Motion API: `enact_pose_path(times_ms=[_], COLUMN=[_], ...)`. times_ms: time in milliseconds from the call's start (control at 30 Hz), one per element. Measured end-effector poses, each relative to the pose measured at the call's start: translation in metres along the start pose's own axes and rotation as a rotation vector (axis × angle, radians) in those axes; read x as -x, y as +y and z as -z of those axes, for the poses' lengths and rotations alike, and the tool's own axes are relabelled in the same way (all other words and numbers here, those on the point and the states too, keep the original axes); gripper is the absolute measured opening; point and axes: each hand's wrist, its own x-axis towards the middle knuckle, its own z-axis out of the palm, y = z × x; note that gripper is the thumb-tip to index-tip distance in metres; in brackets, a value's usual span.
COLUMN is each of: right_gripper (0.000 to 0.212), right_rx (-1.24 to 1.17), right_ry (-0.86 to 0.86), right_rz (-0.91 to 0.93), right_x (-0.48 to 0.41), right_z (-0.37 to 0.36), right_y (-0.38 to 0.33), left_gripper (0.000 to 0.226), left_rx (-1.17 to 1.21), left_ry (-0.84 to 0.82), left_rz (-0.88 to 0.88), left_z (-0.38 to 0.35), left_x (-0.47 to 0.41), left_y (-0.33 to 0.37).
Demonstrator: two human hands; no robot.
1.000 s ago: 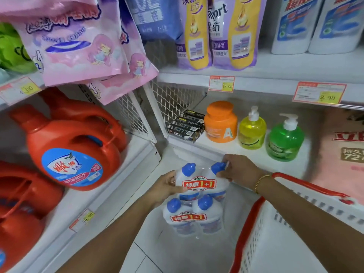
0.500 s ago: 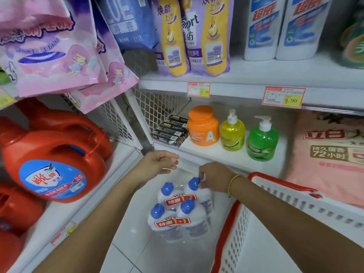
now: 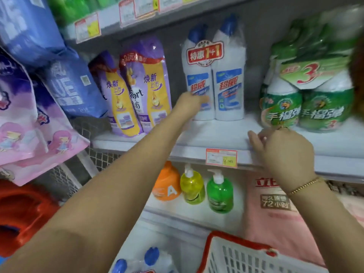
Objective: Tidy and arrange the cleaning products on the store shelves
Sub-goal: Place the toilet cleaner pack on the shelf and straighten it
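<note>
Nearest, under both arms, a spare pack point(image 3: 152, 260) of blue-capped bottles waits. The right hand point(image 3: 283, 154) hangs by the shelf point(image 3: 216, 134) edge, fingers loosely bent, holding nothing. Farther off, the left hand point(image 3: 192, 103) lies flat on the twin pack point(image 3: 214, 75), low on its left bottle. The pack looks heavy, hard and slippery, so hug both bottles low down.

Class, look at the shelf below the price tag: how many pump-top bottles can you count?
2. The yellow pump bottle stands between the orange container and the green pump bottle, in one row. Others may sit hidden behind them.
</note>
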Motion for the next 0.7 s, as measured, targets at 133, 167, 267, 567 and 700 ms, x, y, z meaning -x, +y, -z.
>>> enact_pose_path(times_ms=[133,167,267,567,700], right_gripper=[0.043,0.041,0.036,0.043,0.04], right_rx=[0.047,0.042,0.038,0.009,-0.136], right_ry=[-0.03,-0.024,0.002,-0.07,-0.139], right_rz=[0.039,0.042,0.045,0.04,0.032], right_x=[-0.008,-0.01,-0.011,-0.009,-0.002], right_z=[-0.004,-0.005,-0.01,-0.005,0.008], right_y=[-0.001,0.0,-0.002,-0.003,-0.006], left_gripper=[0.015,0.012,0.018,0.051,0.049], left_rx=[0.204,0.221,0.192,0.083,0.032], left_ry=[0.09,0.095,0.15,0.175,0.15], left_rz=[0.115,0.125,0.152,0.014,-0.083], left_z=[-0.016,-0.018,-0.015,-0.01,-0.003], left_x=[-0.041,-0.046,-0.051,-0.016,0.019], left_y=[0.015,0.015,0.007,0.022,0.026])
